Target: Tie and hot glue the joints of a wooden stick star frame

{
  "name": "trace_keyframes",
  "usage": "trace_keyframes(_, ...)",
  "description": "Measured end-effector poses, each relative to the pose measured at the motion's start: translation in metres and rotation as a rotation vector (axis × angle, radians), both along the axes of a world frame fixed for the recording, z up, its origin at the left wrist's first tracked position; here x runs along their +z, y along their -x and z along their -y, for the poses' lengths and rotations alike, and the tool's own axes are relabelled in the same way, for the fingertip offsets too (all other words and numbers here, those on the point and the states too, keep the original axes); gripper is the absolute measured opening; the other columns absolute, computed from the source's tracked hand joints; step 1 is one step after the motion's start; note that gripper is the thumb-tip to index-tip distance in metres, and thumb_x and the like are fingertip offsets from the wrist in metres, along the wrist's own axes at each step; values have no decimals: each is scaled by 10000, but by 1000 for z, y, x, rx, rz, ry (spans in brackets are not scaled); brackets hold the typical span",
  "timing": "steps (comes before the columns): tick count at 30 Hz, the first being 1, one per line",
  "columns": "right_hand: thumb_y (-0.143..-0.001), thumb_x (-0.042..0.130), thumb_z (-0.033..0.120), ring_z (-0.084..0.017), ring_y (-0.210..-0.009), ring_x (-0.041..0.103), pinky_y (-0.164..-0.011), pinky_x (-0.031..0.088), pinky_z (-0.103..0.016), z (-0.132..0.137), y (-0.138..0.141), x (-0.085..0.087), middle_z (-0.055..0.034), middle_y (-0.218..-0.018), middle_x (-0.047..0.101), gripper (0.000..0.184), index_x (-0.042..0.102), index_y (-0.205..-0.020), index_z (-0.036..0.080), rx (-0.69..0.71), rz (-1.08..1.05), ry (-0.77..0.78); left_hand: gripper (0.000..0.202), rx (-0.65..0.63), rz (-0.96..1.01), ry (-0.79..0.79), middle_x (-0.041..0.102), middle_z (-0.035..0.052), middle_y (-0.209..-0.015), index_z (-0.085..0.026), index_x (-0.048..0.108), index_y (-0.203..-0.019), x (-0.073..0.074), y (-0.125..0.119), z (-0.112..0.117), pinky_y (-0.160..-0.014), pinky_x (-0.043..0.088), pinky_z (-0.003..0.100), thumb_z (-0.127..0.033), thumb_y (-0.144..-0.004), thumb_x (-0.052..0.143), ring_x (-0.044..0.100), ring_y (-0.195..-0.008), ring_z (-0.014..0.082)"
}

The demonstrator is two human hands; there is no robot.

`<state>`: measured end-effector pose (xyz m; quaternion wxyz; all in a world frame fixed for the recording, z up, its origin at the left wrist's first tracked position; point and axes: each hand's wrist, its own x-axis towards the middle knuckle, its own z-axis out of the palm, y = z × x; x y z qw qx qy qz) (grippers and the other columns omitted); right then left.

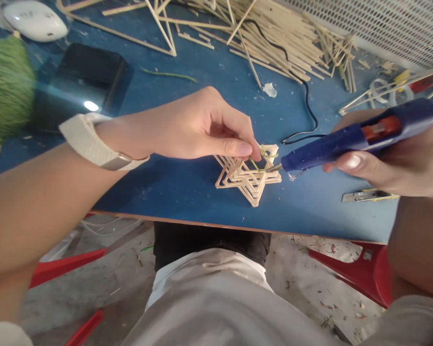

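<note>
Pale wooden star (253,194), built of stacked thin sticks, lies on blue desk (180,187). Left hand (209,127) at star's upper left, thumb and forefinger pinching thin green strand (254,165) over star. Right hand (400,168) wrapped around blue glue gun (324,146), right of star; nozzle points at strand, contact cannot be told. Box cutter (368,195) farther right of star. Loose stick pile (292,41) beyond star. Green yarn bundle (9,89) well left of star, near black box (86,72).
</note>
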<state>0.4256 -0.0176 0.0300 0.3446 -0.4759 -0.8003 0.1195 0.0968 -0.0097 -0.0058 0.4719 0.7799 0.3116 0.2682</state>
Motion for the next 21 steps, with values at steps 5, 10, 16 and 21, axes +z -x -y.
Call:
trace_keyframes(5, -877, 998, 646, -214, -724, 644, -571, 492, -346, 11, 18, 2, -3, -781, 632, 499, 696, -994, 267, 37, 2, 4, 269, -7, 11, -6, 931, 14, -1182, -289, 947, -1154, 2, -2, -1, -968, 699, 335, -529, -1110, 831, 840, -1078, 221)
trace_keyframes(10, -865, 1013, 655, -204, -723, 624, -569, 481, -345, 6, 29, 1, 7, -775, 608, 526, 686, -1004, 267, 83, 13, 15, 220, -19, 16, -35, 928, 33, -1188, -251, 922, -1126, 4, -2, 0, -940, 695, 307, -446, -1129, 820, 843, -1033, 195)
trace_keyframes(16, -806, 1034, 744, -146, -584, 478, -493, 366, -338, -41, 9, 6, 53, -644, 510, 593, 688, -861, 266, 225, 43, 51, 357, 5, -5, 0, 932, 46, -1145, -249, 932, -1105, 4, -3, -1, -967, 709, 347, -589, -1105, 823, 846, -1092, 246)
trace_keyframes(21, -964, 942, 591, -73, -449, 375, -426, 272, -306, -66, -11, 17, 69, -515, 488, 494, 680, -708, 259, 641, 170, 92, 334, 5, -9, -8, 926, 35, -1055, -243, 932, -1118, 4, -3, -3, -969, 720, 356, -561, -1097, 833, 835, -1049, 242)
